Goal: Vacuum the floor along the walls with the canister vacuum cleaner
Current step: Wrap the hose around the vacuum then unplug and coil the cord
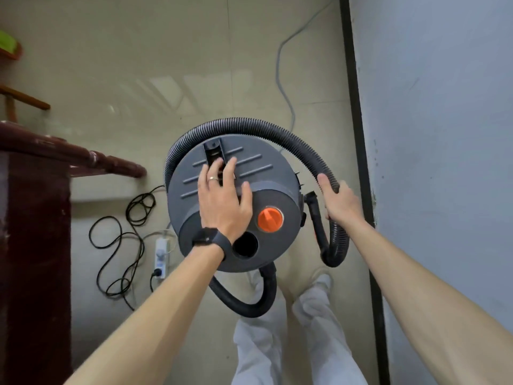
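A round grey canister vacuum with an orange knob stands on the tiled floor below me. Its black ribbed hose loops around the far side of the lid and down on the right. My left hand lies over the lid with fingers reaching to the black handle slot; whether it grips the handle I cannot tell. My right hand grips the hose to the right of the canister. A dark baseboard marks the foot of the right wall.
A dark wooden cabinet fills the left. A white power strip and tangled black cord lie on the floor left of the vacuum. A grey cable runs along the floor ahead. My legs in white trousers stand below.
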Tool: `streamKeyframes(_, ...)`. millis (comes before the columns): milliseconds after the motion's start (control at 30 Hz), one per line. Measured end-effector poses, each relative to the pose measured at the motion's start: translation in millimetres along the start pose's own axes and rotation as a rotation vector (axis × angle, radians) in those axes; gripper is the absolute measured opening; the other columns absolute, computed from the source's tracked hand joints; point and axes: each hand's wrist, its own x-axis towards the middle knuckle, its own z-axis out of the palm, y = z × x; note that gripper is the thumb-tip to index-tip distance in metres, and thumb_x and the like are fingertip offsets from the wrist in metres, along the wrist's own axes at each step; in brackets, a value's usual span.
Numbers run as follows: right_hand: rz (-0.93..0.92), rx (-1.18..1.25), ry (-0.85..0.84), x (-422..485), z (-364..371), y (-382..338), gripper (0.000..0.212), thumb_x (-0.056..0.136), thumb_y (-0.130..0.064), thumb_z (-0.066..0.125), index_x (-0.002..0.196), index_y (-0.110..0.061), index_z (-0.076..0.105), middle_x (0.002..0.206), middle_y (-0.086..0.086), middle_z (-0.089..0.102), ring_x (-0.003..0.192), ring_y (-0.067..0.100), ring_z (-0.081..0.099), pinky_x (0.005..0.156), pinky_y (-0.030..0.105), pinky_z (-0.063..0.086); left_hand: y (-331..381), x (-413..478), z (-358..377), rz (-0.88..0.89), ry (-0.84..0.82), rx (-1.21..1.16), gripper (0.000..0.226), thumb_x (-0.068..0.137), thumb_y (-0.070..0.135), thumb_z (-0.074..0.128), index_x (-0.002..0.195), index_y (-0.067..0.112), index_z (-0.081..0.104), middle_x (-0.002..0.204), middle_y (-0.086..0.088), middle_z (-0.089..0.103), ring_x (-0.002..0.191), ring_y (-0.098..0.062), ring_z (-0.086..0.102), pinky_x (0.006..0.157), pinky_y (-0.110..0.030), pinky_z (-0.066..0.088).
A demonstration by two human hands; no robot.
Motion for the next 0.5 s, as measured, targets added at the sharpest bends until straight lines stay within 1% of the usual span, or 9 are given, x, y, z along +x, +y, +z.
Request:
streamKeyframes(67,0.003,-0.013,-0.005,-2.4,-11.3,-9.5,0.073,0.090,-0.085,0.035,0.100,-0.015,0.056,0.081,0.009,0.072,0.066,0.027,0.073,0.078,0.038,0.056,10.5,-42.5,0.0,0.108,0.104,0.019,0.038,0.088,0.033,0.059,0.121,0.014,0.059,0.125,-0.009,0.054,0.120,-0.032,0.045,0.101,-0.042,0.036)
streamKeyframes(100,0.013,0.007,-0.020,-3.1,-17.4,-14.4,0.074,0.090,-0.084,0.039,0.102,-0.013,0.058,0.079,0.008,0.072,0.060,0.025,0.072,0.077,0.038,0.058,17.2,-63.1,1.9,0.173,0.100,-0.005,0.031,0.087,0.032,0.061,0.111,0.013,0.061,0.115,-0.007,0.057,0.108,-0.031,0.050,0.091,-0.042,0.041)
streamKeyframes(167,0.073,0.140,-0.074,-6.8,-27.9,-22.7,0.070,0.090,-0.079,0.048,0.098,-0.010,0.060,0.078,0.008,0.068,0.053,0.025,0.067,0.073,0.039,0.060,36.8,-100.9,4.7,0.261,-0.091,-0.149,0.027,0.087,0.036,0.061,0.102,0.013,0.060,0.102,-0.003,0.057,0.091,-0.026,0.055,0.076,-0.041,0.046)
streamKeyframes(200,0.126,0.240,-0.119,-11.3,-31.3,-26.5,0.064,0.093,-0.074,0.053,0.094,-0.009,0.058,0.078,0.009,0.063,0.053,0.024,0.063,0.066,0.037,0.059,48.7,-117.3,6.9,0.230,-0.251,-0.230,0.035,0.087,0.045,0.058,0.106,0.015,0.059,0.102,0.000,0.056,0.091,-0.022,0.055,0.076,-0.040,0.048)
streamKeyframes(267,0.215,0.396,-0.210,-22.9,-35.7,-33.4,0.055,0.096,-0.064,0.059,0.091,-0.009,0.054,0.078,0.010,0.055,0.055,0.022,0.055,0.054,0.031,0.055,77.3,-140.5,8.9,0.054,-0.597,-0.334,0.064,0.080,0.069,0.052,0.123,0.022,0.052,0.113,0.006,0.057,0.105,-0.013,0.054,0.090,-0.036,0.048)
streamKeyframes(333,0.252,0.490,-0.261,-32.0,-38.3,-38.2,0.052,0.097,-0.060,0.061,0.092,-0.009,0.052,0.079,0.010,0.052,0.055,0.021,0.054,0.051,0.031,0.054,105.5,-156.3,11.5,-0.133,-0.827,-0.423,0.078,0.068,0.083,0.057,0.124,0.031,0.049,0.114,0.010,0.062,0.107,-0.010,0.057,0.092,-0.034,0.049)
streamKeyframes(367,0.259,0.517,-0.276,-35.3,-39.7,-39.8,0.052,0.097,-0.059,0.062,0.093,-0.008,0.051,0.080,0.010,0.052,0.055,0.021,0.054,0.053,0.032,0.055,116.0,-162.7,13.1,-0.232,-0.870,-0.496,0.071,0.064,0.082,0.064,0.114,0.033,0.051,0.105,0.011,0.064,0.099,-0.010,0.060,0.087,-0.034,0.051)
streamKeyframes(433,0.262,0.530,-0.290,-37.7,-43.2,-39.7,0.054,0.097,-0.059,0.061,0.102,-0.006,0.052,0.084,0.011,0.053,0.057,0.021,0.056,0.058,0.035,0.057,126.7,-172.8,14.1,-0.406,-0.802,-0.614,0.051,0.065,0.066,0.076,0.094,0.032,0.053,0.087,0.012,0.063,0.085,-0.013,0.062,0.079,-0.033,0.053)
streamKeyframes(500,0.235,0.508,-0.267,-37.3,-43.8,-37.9,0.060,0.096,-0.061,0.061,0.117,-0.005,0.052,0.092,0.011,0.055,0.058,0.021,0.057,0.058,0.034,0.057,124.0,-177.4,7.9,-0.425,-0.697,-0.577,0.036,0.067,0.044,0.076,0.091,0.027,0.055,0.079,0.007,0.063,0.078,-0.018,0.062,0.076,-0.036,0.054)
